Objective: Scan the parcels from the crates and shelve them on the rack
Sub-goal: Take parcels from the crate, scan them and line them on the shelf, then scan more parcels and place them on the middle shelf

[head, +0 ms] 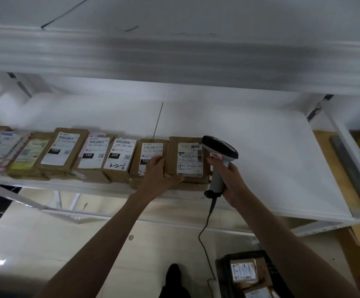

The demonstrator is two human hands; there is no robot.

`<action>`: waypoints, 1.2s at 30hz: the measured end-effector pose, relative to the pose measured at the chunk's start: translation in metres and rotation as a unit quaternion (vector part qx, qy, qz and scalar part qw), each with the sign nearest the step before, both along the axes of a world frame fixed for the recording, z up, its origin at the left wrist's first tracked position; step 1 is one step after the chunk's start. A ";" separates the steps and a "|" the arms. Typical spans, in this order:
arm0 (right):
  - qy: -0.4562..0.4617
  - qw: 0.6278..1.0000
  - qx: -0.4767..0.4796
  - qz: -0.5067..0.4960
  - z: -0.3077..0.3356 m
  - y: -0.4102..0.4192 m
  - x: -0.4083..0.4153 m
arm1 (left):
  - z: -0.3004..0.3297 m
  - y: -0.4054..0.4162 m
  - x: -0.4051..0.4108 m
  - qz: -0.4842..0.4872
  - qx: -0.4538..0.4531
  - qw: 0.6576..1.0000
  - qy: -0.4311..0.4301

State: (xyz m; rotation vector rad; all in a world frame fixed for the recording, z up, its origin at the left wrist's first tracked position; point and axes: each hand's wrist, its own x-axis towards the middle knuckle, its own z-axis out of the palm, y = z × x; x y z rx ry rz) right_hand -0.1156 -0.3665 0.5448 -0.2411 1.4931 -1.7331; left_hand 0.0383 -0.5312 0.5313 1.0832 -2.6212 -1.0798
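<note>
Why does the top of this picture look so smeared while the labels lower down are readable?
In the head view, the upper shelf edge is streaked by motion blur; the parcels and scanner are sharper, their larger print readable; the wide lens bends the shelf lines.

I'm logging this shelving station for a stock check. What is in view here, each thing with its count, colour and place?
Parcels on shelf: about eight, brown with white labels, in a row along the front edge of the shelf, from the left edge to the middle.
Rightmost parcel: one, brown, at the right end of the row.
Shelf: one, white, bare to the right of the row.
Upper shelf: one, white, above.
Scanner: one, grey and black, corded, beside the rightmost parcel.
Crate: one, black, on the floor at lower right, at least two labelled parcels inside.
Shoe: one, black, bottom centre.
Left hand: on the rightmost parcel's left edge.
Right hand: gripping the scanner's handle.
</note>
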 end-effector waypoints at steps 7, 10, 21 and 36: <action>-0.009 1.000 -0.019 0.010 0.010 0.000 0.006 | 0.001 -0.005 -0.002 0.005 0.024 0.999 0.035; 0.018 1.000 0.000 -0.003 0.013 0.015 0.003 | 0.011 0.003 -0.004 0.048 0.028 0.995 0.082; 0.018 0.987 0.029 -0.155 0.008 0.158 0.007 | 0.036 0.135 -0.101 -0.189 -0.060 0.944 0.263; -0.147 0.935 0.129 -0.296 -0.090 0.443 0.083 | -0.116 0.387 -0.057 -0.374 0.054 0.925 -0.042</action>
